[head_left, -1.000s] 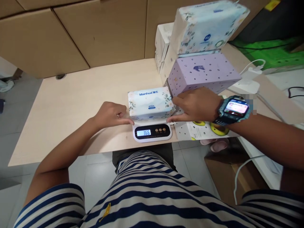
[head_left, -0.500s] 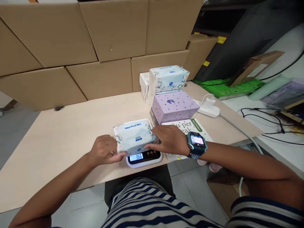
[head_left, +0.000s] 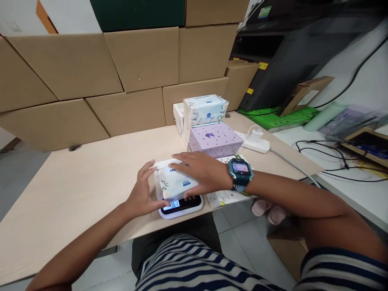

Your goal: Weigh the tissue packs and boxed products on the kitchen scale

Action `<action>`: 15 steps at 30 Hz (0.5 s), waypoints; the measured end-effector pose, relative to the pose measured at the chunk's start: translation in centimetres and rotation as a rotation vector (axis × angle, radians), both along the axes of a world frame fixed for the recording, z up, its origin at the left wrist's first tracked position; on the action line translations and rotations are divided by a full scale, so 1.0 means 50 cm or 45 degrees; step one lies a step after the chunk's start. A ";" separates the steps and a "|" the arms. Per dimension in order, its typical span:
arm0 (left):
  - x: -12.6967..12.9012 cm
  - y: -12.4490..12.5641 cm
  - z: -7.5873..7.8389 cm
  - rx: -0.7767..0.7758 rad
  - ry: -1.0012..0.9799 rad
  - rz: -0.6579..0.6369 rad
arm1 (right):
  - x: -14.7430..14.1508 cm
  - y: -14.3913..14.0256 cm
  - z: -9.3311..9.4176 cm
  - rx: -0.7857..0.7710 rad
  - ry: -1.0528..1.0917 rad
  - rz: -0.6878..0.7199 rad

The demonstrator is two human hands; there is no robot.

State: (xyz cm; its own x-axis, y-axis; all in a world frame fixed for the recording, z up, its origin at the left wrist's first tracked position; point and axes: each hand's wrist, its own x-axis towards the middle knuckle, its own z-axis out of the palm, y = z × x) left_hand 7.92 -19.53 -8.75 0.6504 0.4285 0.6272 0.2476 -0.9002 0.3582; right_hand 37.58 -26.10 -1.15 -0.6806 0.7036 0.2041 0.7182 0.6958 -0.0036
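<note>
A white tissue pack (head_left: 176,184) with blue lettering and a leaf print lies on a white digital kitchen scale (head_left: 197,205). Part of the scale's lit display shows at the front edge of the pack. My right hand (head_left: 203,173) wears a watch and lies across the pack's right part, fingers over the top and thumb at the front side, gripping it. At the pack's left end is my left hand (head_left: 142,193), fingers spread and thumb stretched toward the display. It cups that end loosely; whether it touches is hard to tell.
Behind stand a purple dotted box (head_left: 215,139) and another tissue pack (head_left: 206,110). A printed sheet (head_left: 227,197) lies right of the scale, partly under my arm. A white power strip (head_left: 256,143) is farther right. Cardboard boxes (head_left: 141,58) line the back.
My left hand has opened from a closed grip at the pack's left end. My right hand has slid further over the pack's top. The display reading has changed.
</note>
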 end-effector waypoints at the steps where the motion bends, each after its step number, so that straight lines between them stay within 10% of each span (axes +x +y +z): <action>1: 0.006 0.001 -0.006 -0.139 0.034 -0.005 | 0.001 0.006 -0.001 -0.080 -0.012 -0.033; 8: 0.044 -0.011 0.034 -0.431 0.012 -0.119 | -0.037 0.022 0.030 -0.177 -0.046 0.022; 15: 0.099 0.015 0.345 0.036 -0.279 -0.224 | 0.003 -0.011 0.275 0.360 -0.005 -0.172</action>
State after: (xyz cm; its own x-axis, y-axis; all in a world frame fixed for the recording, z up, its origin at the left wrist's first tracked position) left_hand 12.86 -18.80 8.52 0.5610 0.3011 0.7711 0.0062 -0.9330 0.3598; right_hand 37.74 -26.65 12.61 -0.5863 0.7034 0.4018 0.8036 0.5674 0.1794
